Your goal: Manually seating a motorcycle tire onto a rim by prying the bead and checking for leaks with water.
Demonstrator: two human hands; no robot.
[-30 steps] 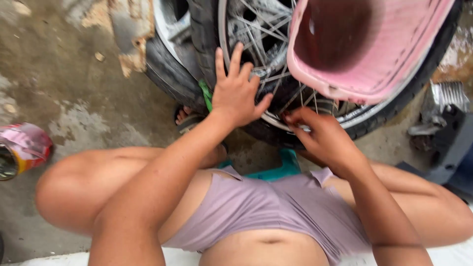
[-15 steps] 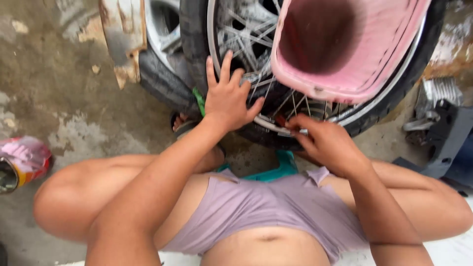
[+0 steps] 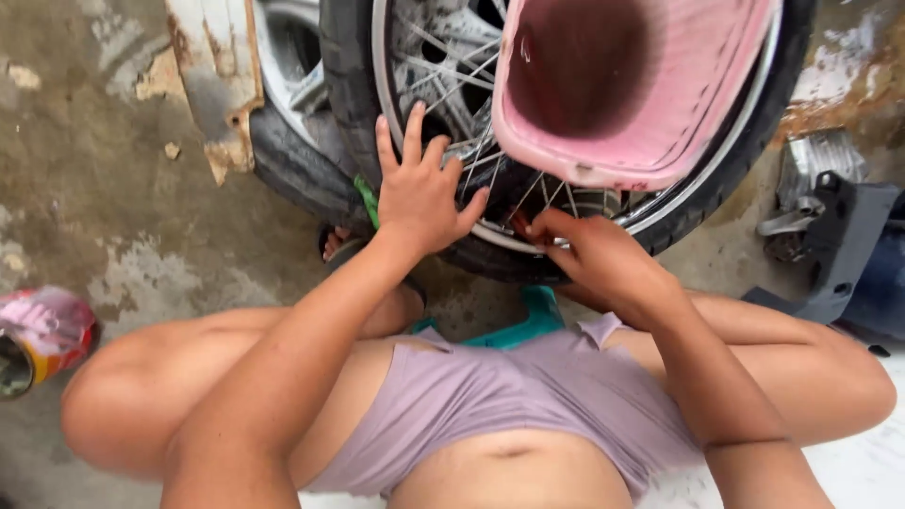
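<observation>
Overhead, by label:
Basin: a pink plastic basin (image 3: 650,94) rests against the upper part of the wheel (image 3: 396,113); its inside shows dark red and nothing can be made out in it.
Can: a tin (image 3: 33,344) lies on its side on the concrete floor (image 3: 85,188) at far left, contents hidden.
Room: bare floor to the left; grey metal parts (image 3: 830,217) crowd the right edge.
Left hand (image 3: 419,193): fingers spread, palm flat on tyre and rim.
Right hand (image 3: 599,259): fingertips pinched together at the spokes (image 3: 556,198), on a small reddish thing too blurred to name.
Wheel: upright before the knees.
</observation>
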